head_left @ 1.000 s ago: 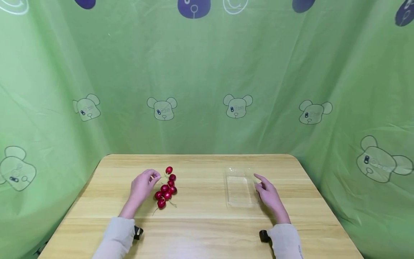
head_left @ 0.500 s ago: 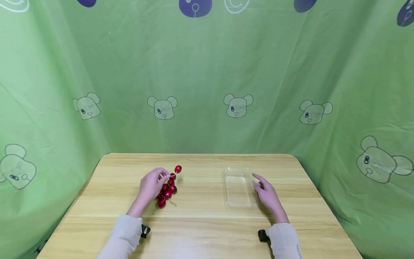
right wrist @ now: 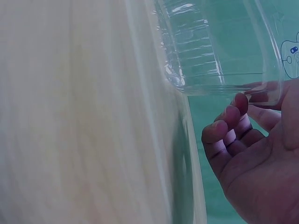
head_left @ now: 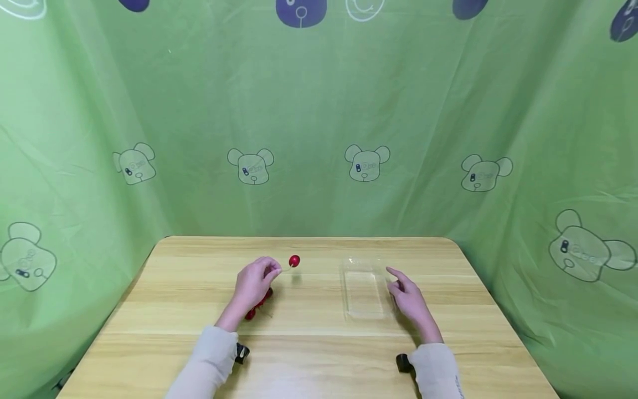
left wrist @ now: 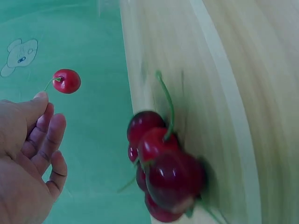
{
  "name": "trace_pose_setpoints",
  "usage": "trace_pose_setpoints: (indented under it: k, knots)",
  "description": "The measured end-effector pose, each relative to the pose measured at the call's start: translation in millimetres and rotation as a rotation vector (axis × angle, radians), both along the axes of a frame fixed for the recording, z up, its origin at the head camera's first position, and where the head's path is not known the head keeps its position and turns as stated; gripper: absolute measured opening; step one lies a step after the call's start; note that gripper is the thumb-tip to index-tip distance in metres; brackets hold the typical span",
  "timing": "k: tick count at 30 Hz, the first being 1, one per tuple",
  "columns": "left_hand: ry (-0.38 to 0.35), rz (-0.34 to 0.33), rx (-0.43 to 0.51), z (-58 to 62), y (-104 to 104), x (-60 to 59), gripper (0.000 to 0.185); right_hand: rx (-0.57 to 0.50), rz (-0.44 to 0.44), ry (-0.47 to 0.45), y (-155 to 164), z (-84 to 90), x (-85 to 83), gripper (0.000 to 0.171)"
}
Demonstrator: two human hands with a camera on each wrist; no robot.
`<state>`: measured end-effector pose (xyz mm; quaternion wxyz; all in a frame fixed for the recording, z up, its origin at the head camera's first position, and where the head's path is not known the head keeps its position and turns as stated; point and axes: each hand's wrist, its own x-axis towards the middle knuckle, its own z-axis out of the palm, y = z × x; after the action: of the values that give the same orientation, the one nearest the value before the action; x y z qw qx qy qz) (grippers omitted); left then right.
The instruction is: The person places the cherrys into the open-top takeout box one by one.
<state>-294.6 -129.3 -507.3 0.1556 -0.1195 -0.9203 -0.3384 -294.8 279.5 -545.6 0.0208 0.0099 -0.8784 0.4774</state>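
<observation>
In the head view my left hand (head_left: pixel 255 281) pinches a cherry's thin stem between thumb and index finger. The red cherry (head_left: pixel 294 261) hangs above the tabletop, just right of the fingertips. The left wrist view shows that cherry (left wrist: pixel 67 81) against the green curtain, with the other fingers loosely bent. Below the hand lies a pile of cherries (left wrist: pixel 163 163), partly hidden in the head view. My right hand (head_left: pixel 410 299) stays at the right side of a clear plastic box (head_left: pixel 367 316), index finger extended. In the right wrist view, its fingertips (right wrist: pixel 240 103) touch or nearly touch the box wall.
A light wooden table (head_left: pixel 309 354) carries everything. Behind it and on both sides hangs a green curtain (head_left: pixel 309 205) printed with bear heads. Bare tabletop lies between the cherry pile and the box.
My left hand has moved right, carrying the cherry by its stem away from the pile and over part of it. The box and my right hand have shifted slightly left.
</observation>
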Motion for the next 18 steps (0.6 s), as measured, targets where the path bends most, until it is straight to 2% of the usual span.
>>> trace_pose_setpoints:
  k: [18]
  knots:
    - [-0.005, -0.053, 0.018, -2.3, 33.0, -12.4, 0.006, 0.001, 0.015, -0.004, -3.3, -0.1, 0.8, 0.049]
